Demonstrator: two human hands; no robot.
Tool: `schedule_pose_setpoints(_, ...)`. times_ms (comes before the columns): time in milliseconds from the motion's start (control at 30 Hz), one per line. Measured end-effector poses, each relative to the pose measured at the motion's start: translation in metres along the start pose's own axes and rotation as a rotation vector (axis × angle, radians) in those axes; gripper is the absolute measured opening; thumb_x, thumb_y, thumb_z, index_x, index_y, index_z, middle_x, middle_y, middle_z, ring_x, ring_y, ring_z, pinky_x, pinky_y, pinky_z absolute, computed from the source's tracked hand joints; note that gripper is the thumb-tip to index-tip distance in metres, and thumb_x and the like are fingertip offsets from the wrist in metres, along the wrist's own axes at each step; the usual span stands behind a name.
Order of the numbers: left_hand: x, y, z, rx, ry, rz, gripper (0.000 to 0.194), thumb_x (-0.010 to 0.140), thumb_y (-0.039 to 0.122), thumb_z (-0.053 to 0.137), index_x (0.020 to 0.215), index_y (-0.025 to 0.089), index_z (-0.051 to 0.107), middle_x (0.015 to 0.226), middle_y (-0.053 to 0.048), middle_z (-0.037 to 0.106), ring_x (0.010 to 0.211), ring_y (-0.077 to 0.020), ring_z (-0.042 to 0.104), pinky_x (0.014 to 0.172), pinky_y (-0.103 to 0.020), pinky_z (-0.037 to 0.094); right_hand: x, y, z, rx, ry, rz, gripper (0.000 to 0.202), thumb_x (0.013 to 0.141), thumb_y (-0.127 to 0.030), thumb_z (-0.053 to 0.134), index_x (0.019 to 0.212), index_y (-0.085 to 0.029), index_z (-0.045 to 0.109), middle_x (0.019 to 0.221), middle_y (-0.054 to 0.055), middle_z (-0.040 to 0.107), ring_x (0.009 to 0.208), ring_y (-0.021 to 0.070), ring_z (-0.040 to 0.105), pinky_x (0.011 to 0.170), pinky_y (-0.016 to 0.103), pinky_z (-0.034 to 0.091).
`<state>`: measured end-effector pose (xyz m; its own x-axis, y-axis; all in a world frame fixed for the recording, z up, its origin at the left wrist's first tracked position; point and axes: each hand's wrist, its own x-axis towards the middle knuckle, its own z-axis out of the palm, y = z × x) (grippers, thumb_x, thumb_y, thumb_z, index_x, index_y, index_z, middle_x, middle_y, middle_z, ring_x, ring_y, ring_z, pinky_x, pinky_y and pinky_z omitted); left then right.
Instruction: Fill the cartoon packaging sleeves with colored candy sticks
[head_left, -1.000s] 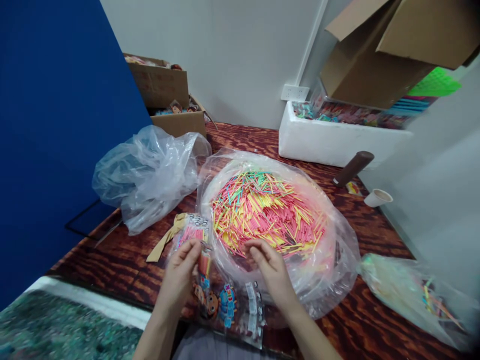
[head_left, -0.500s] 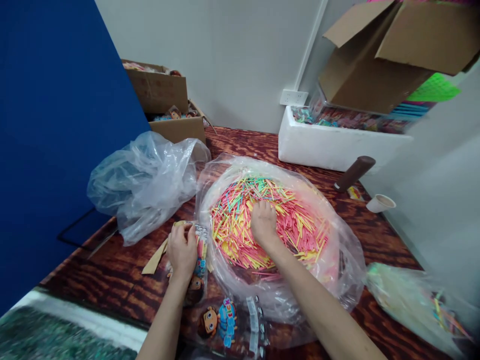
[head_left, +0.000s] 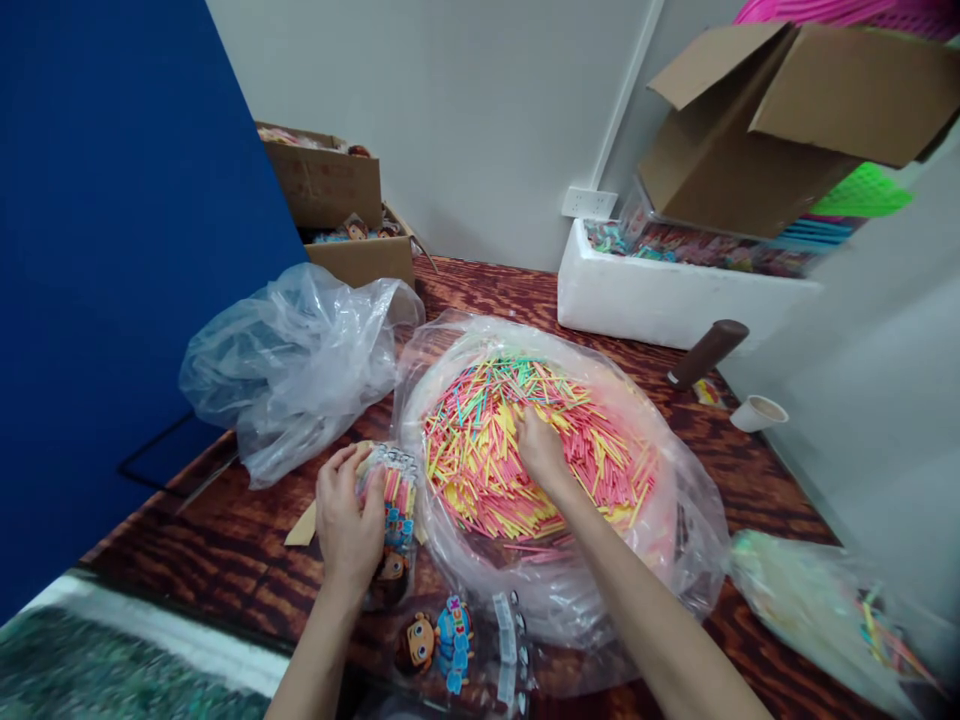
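Thin pink, yellow and green sticks [head_left: 480, 470] lie heaped inside a large open clear plastic bag [head_left: 690, 510]. My right hand [head_left: 541, 450] reaches into the heap, its fingers closed on some sticks near the middle. Left of the bag, a printed clear packet [head_left: 400, 500] with a cartoon child on it holds several sticks. My left hand [head_left: 349, 525] grips the left side of this packet with fingers curled and thumb on top. A second printed packet [head_left: 454, 640] lies flat at the table's near edge.
Crumpled clear plastic [head_left: 300, 360] lies at left beside a blue panel [head_left: 135, 200]. Cardboard boxes [head_left: 367, 262] stand behind it. At back right are a white foam box [head_left: 637, 300], a brown bottle [head_left: 709, 355] and a paper cup [head_left: 757, 413]. Another plastic bag [head_left: 810, 590] lies at right.
My left hand has shifted slightly left, uncovering more of the packet and its sticks. My right hand has moved a little right within the heap, its fingers drawn together.
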<state>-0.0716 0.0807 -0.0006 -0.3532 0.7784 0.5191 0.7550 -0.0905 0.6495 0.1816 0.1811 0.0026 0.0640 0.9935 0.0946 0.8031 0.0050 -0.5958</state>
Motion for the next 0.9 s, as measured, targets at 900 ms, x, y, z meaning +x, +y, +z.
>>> schedule_pose_setpoints(900,-0.083,0.081,0.007,-0.299,-0.409,0.067,0.025,0.095,0.027,0.049,0.119,0.024,0.056,0.125,-0.007,0.059,0.121,-0.021,0.053,0.102,-0.039,0.044,-0.162,0.05,-0.024,0.873,-0.041,0.13,0.015,0.088,-0.034,0.055,0.086,-0.02,0.062,0.083,0.003,0.065,0.082,0.0187,0.061,0.077,0.029,0.047)
